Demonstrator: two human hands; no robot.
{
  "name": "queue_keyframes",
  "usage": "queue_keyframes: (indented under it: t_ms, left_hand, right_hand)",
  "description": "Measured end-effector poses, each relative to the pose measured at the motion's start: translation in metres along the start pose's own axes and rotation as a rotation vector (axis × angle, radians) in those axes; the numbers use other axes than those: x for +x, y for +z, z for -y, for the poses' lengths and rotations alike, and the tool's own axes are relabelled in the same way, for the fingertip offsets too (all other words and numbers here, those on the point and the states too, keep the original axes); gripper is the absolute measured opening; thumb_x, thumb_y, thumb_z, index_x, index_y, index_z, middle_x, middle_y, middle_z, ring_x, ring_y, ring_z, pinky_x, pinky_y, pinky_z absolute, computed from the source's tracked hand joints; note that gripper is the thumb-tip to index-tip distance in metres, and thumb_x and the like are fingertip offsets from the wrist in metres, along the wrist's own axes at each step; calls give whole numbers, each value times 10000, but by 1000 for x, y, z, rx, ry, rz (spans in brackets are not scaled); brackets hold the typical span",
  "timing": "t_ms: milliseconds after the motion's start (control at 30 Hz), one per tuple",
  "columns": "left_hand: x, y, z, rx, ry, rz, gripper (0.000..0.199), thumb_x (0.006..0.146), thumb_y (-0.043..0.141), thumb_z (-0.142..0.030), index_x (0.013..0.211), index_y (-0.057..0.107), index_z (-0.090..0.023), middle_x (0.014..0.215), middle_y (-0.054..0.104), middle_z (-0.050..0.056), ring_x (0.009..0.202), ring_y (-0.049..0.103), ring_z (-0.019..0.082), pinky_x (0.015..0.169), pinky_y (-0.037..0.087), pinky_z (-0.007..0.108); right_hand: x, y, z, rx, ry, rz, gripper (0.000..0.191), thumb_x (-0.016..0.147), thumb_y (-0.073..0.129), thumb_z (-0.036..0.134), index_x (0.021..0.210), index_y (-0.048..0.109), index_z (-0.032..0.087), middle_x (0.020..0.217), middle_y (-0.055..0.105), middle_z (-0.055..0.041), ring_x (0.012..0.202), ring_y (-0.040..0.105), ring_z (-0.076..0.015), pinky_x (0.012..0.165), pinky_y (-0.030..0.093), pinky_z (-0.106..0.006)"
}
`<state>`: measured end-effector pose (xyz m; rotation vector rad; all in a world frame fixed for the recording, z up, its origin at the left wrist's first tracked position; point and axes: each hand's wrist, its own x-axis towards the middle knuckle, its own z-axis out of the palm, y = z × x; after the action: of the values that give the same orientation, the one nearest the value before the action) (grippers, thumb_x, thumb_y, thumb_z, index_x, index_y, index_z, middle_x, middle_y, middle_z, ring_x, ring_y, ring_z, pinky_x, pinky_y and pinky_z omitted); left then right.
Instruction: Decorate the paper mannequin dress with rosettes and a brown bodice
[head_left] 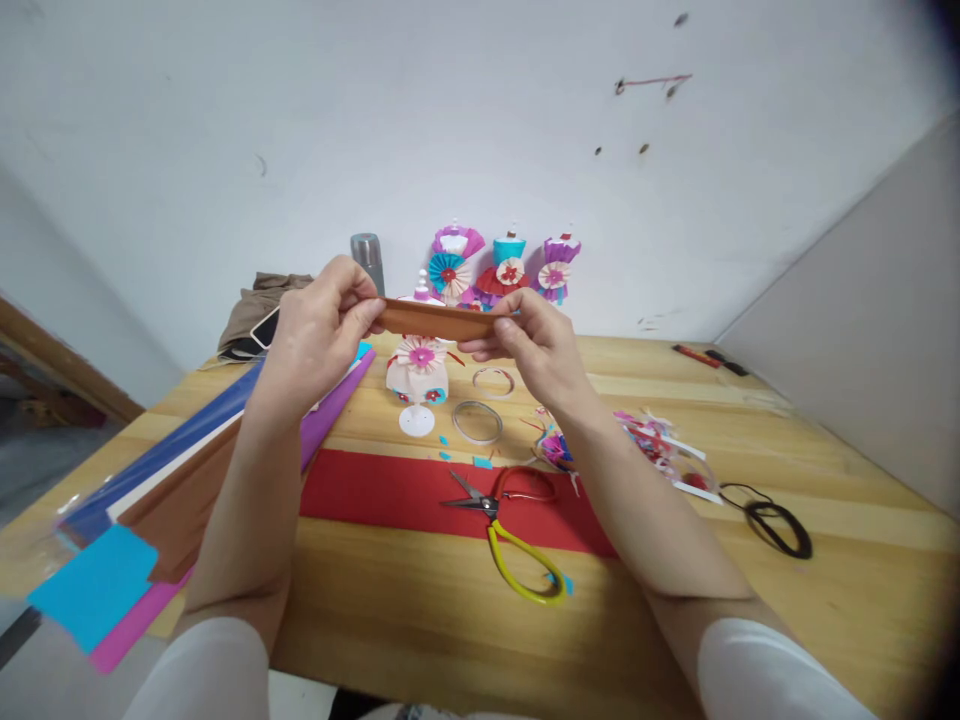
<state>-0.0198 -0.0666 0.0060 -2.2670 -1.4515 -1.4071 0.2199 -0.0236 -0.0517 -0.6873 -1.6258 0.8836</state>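
A narrow brown paper strip (435, 319) is stretched level between my two hands, above the table. My left hand (330, 315) is closed, pinching its left end between thumb and fingers. At the other end, my right hand (534, 340) is closed on the strip in the same way. Behind and below it stands a small doll-like form (418, 385) with a pleated paper flower, on a white round base. Scissors (491, 507) with one red and one yellow handle lie spread on a red paper strip (375, 490).
Coloured paper sheets (187, 480) lie at the left under my left arm. Decorated dress forms (510, 270) and a grey flask (367, 258) stand by the wall. Rings (478, 422), paper scraps (652, 440), a black cord (780, 528) and a marker (697, 356) lie on the table.
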Motion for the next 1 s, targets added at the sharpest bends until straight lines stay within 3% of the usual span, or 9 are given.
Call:
queue_keyframes:
  t_ms: [367, 533, 733, 867, 1000]
  left_hand:
    - [3, 5, 8, -63, 24, -31, 70, 894, 572, -245, 836, 552, -210, 722, 638, -31, 664, 668, 147, 674, 548, 282]
    - [3, 7, 15, -149, -5, 4, 58, 899, 581, -255, 911, 606, -204, 782, 664, -8, 748, 697, 169, 765, 600, 336]
    - [4, 3, 18, -229, -3, 38, 234, 810, 699, -241, 1039, 677, -197, 944, 722, 32, 929, 714, 232, 900, 616, 425]
    - [5, 1, 21, -277, 29, 42, 345, 797, 720, -247, 1138, 686, -212, 972, 731, 35, 923, 719, 227, 896, 625, 429]
    - [5, 5, 22, -181, 67, 11, 362, 819, 690, -239, 1179, 688, -208, 915, 739, 28, 862, 713, 203, 846, 621, 379]
  right_hand:
    - [5, 3, -1, 36, 25, -13, 368, 855, 637, 570, 899, 476, 242, 803, 667, -11, 812, 766, -226, 657, 645, -347]
    - [6, 3, 0, 38, 21, -6, 358, 853, 645, 558, 915, 492, 240, 811, 676, -18, 816, 768, -228, 661, 646, -344]
    - [5, 4, 6, 42, -3, -13, 349, 860, 650, 545, 904, 497, 234, 828, 695, -30, 829, 772, -242, 672, 649, -359]
    - [5, 6, 6, 21, -36, -25, 332, 865, 651, 544, 885, 513, 243, 825, 705, -27, 871, 772, -263, 683, 641, -371]
    - [6, 6, 4, -14, -70, -42, 314, 875, 643, 546, 887, 533, 252, 837, 710, -30, 918, 764, -277, 703, 639, -391]
